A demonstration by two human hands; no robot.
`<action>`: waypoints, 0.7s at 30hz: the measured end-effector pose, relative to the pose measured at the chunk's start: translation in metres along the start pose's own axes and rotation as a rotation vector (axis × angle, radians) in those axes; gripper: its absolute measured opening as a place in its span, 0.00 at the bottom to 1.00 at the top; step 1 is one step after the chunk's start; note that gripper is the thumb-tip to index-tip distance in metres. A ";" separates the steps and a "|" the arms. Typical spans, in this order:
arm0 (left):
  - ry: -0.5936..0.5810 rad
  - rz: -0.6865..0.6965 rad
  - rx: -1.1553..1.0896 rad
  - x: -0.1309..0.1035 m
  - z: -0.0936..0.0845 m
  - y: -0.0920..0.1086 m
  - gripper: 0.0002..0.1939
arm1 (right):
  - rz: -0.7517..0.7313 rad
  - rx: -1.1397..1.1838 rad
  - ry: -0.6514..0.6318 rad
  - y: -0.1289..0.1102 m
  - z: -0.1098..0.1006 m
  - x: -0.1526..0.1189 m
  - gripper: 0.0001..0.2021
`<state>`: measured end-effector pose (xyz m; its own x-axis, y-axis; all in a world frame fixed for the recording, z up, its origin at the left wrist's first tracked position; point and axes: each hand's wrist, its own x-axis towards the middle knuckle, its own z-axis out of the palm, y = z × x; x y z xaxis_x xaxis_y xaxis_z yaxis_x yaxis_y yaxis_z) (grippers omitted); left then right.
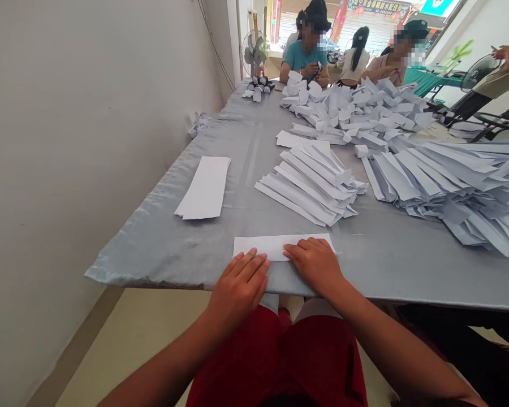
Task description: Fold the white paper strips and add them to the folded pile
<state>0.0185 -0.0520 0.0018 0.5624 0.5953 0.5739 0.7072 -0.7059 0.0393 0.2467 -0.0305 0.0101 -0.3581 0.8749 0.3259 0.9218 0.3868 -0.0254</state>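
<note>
A white strip of paper (271, 244) lies lengthwise near the table's front edge, under both hands. My left hand (244, 280) rests on its near left part, fingers stretched out flat. At the right part, my right hand (316, 263) has its fingers curled and pressed together on the paper, covering that end's near edge. Just beyond the hands sits a fanned pile of folded paper strips (301, 183). To the left is a neat stack of flat paper strips (206, 189).
A larger heap of folded strips (441, 175) lies to the right, with a jumble of folded paper pieces (343, 107) behind. A grey cloth covers the table (161, 249). A white wall (68, 113) borders the left side. People sit at the far end near a fan (254, 53).
</note>
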 end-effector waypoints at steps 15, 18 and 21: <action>-0.176 -0.028 -0.034 -0.022 0.013 -0.003 0.29 | -0.032 -0.020 0.040 0.001 0.003 -0.001 0.12; -0.188 -0.034 -0.033 -0.023 0.013 -0.002 0.30 | -0.030 -0.021 0.023 0.002 0.003 -0.001 0.12; -0.185 -0.029 -0.017 -0.025 0.015 -0.002 0.31 | -0.001 -0.028 0.016 0.002 0.002 -0.002 0.12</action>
<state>0.0096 -0.0595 -0.0244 0.6125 0.6745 0.4121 0.7175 -0.6933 0.0683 0.2485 -0.0309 0.0075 -0.3567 0.8698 0.3409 0.9254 0.3791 0.0011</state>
